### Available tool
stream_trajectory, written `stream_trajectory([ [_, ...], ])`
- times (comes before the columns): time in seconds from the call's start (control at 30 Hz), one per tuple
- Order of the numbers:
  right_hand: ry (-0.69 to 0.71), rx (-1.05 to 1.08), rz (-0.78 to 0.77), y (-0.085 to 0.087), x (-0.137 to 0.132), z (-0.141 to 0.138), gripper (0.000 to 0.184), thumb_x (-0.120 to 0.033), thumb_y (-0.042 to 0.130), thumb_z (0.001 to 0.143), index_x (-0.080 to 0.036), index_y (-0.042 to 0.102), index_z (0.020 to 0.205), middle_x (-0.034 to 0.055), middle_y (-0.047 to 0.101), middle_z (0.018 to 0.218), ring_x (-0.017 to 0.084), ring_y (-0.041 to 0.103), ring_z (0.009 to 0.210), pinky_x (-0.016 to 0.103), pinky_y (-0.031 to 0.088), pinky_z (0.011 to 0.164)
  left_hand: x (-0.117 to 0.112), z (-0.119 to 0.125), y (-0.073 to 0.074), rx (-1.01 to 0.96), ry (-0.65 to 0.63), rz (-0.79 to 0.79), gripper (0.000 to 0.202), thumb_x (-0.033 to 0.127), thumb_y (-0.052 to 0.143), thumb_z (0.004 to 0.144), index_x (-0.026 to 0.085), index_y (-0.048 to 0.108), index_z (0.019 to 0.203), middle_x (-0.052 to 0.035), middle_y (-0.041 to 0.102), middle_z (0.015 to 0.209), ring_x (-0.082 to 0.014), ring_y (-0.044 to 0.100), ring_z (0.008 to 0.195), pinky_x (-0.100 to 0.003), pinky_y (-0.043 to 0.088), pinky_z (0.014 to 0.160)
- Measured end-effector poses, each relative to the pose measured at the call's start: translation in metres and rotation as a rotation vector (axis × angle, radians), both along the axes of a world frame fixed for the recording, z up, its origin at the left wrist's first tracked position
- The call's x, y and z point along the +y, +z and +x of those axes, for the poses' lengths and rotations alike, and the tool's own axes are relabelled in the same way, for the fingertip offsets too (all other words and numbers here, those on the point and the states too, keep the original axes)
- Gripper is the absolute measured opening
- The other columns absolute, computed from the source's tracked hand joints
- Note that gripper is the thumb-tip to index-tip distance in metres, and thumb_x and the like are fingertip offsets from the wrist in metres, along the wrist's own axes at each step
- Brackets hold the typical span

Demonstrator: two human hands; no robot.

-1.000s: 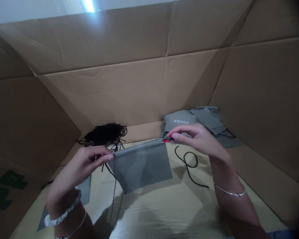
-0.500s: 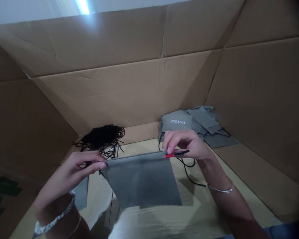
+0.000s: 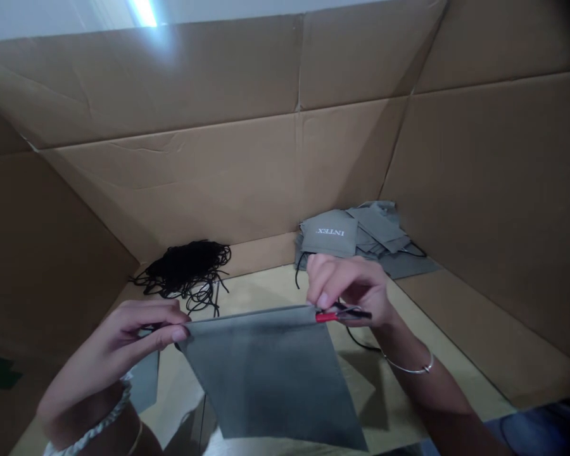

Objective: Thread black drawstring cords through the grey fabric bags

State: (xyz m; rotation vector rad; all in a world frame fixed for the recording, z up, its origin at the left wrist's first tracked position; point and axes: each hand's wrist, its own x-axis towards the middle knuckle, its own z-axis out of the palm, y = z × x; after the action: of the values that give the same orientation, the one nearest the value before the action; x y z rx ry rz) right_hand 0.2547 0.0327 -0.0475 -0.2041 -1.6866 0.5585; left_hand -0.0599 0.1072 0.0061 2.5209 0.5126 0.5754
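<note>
Between my two hands a grey fabric pouch [image 3: 266, 373] is stretched, its top hem pulled taut and its body hanging down. My left hand [image 3: 147, 335] pinches the hem's left corner between thumb and fingers. At the right corner my right hand [image 3: 351, 285] grips the hem. A small tool with a red part [image 3: 326, 317] and a thin metal loop pokes out below those fingers at the hem's end; its exact kind is unclear. Black cord [image 3: 361, 342] hangs beneath my right hand.
A heap of black cords [image 3: 185, 266] lies at the back left. Stacked grey pouches [image 3: 330, 235], one printed INTEX, sit at the back right. Cardboard walls [image 3: 209, 158] enclose the table [image 3: 256, 282]. Another grey pouch [image 3: 145, 383] lies behind my left wrist.
Both hands and the stretched pouch have come lower and slightly left in view. More of the red tool and its metal loop shows by my right hand.
</note>
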Motion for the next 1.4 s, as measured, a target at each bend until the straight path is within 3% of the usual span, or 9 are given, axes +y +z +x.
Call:
stream_trajectory([
  [0.17, 0.257, 0.411, -0.561, -0.012, 0.009, -0.030, 0.005, -0.024, 0.063, 0.081, -0.021, 0.064, 0.078, -0.0011, 0.057, 0.066, 0.013, 0.052, 0.062, 0.026, 0.040, 0.060, 0.003, -0.001, -0.003, -0.040, 0.058, 0.043, 0.016, 0.020, 0.059, 0.087, 0.024, 0.067, 0.074, 0.0026, 0.068, 0.069, -0.0101, 0.064, 0.058, -0.014, 0.050, 0.054],
  [0.27, 0.262, 0.497, -0.802, -0.011, 0.014, -0.036, 0.010, -0.026, 0.061, 0.077, -0.020, 0.059, 0.070, -0.0010, 0.055, 0.066, 0.013, 0.050, 0.062, 0.025, 0.039, 0.058, 0.006, -0.002, -0.004, -0.039, 0.104, 0.030, 0.015, 0.023, 0.061, 0.086, 0.023, 0.068, 0.073, 0.0016, 0.068, 0.068, -0.0108, 0.064, 0.058, -0.015, 0.050, 0.054],
  [0.33, 0.199, 0.479, -0.856, -0.006, 0.017, -0.028, 0.009, -0.029, 0.060, 0.079, -0.021, 0.061, 0.077, 0.0000, 0.059, 0.072, 0.014, 0.052, 0.066, 0.025, 0.041, 0.059, 0.008, -0.004, -0.005, -0.013, 0.134, 0.010, 0.017, 0.025, 0.059, 0.088, 0.023, 0.068, 0.072, 0.0011, 0.067, 0.068, -0.0111, 0.063, 0.059, -0.016, 0.050, 0.053],
  [0.47, -0.137, 0.284, -0.541, 0.008, 0.009, 0.001, 0.024, -0.036, 0.050, 0.090, -0.024, 0.063, 0.106, 0.0033, 0.065, 0.101, 0.017, 0.057, 0.091, 0.031, 0.044, 0.079, 0.008, -0.004, -0.007, 0.053, 0.180, -0.001, 0.022, 0.031, 0.056, 0.090, 0.020, 0.066, 0.073, -0.0006, 0.067, 0.070, -0.0123, 0.062, 0.061, -0.018, 0.049, 0.055],
  [0.57, -0.545, -0.256, -0.348, 0.017, -0.008, 0.011, 0.027, -0.031, 0.063, 0.087, -0.024, 0.064, 0.113, 0.0030, 0.066, 0.105, 0.019, 0.056, 0.100, 0.034, 0.040, 0.090, 0.005, 0.004, -0.009, 0.115, 0.204, 0.006, 0.029, 0.036, 0.053, 0.093, 0.018, 0.065, 0.074, -0.0004, 0.064, 0.066, -0.0112, 0.059, 0.059, -0.018, 0.046, 0.053],
  [0.63, -0.687, -0.555, -0.304, 0.019, -0.016, 0.008, 0.024, -0.031, 0.062, 0.090, -0.023, 0.065, 0.112, 0.0027, 0.067, 0.101, 0.019, 0.056, 0.096, 0.035, 0.040, 0.087, 0.003, 0.012, -0.010, 0.142, 0.191, 0.007, 0.031, 0.038, 0.052, 0.094, 0.017, 0.065, 0.075, -0.0001, 0.063, 0.065, -0.0105, 0.057, 0.058, -0.018, 0.045, 0.053],
  [0.9, -0.638, -0.812, -0.207, 0.010, -0.006, -0.011, 0.013, -0.022, 0.052, 0.097, -0.023, 0.062, 0.106, -0.0004, 0.069, 0.102, 0.016, 0.059, 0.088, 0.033, 0.037, 0.085, 0.002, 0.035, -0.016, 0.153, 0.206, 0.054, 0.029, 0.038, 0.052, 0.095, 0.018, 0.068, 0.081, 0.0004, 0.067, 0.069, -0.0104, 0.058, 0.059, -0.018, 0.043, 0.055],
  [1.1, -0.664, -0.796, -0.306, 0.004, 0.001, -0.010, 0.005, -0.024, 0.058, 0.093, -0.021, 0.059, 0.097, 0.0006, 0.065, 0.094, 0.017, 0.056, 0.087, 0.031, 0.036, 0.082, 0.001, 0.037, -0.020, 0.155, 0.230, 0.114, 0.027, 0.038, 0.053, 0.096, 0.018, 0.068, 0.084, -0.0008, 0.070, 0.077, -0.0117, 0.062, 0.066, -0.018, 0.043, 0.058],
  [1.4, -0.608, -0.839, -0.333, -0.007, 0.014, -0.018, 0.013, -0.029, 0.055, 0.097, -0.019, 0.064, 0.094, 0.0014, 0.068, 0.095, 0.017, 0.059, 0.090, 0.032, 0.037, 0.081, -0.001, 0.047, -0.028, 0.205, 0.244, 0.161, 0.024, 0.037, 0.051, 0.097, 0.020, 0.068, 0.090, -0.0006, 0.067, 0.082, -0.0134, 0.062, 0.074, -0.021, 0.043, 0.064],
])
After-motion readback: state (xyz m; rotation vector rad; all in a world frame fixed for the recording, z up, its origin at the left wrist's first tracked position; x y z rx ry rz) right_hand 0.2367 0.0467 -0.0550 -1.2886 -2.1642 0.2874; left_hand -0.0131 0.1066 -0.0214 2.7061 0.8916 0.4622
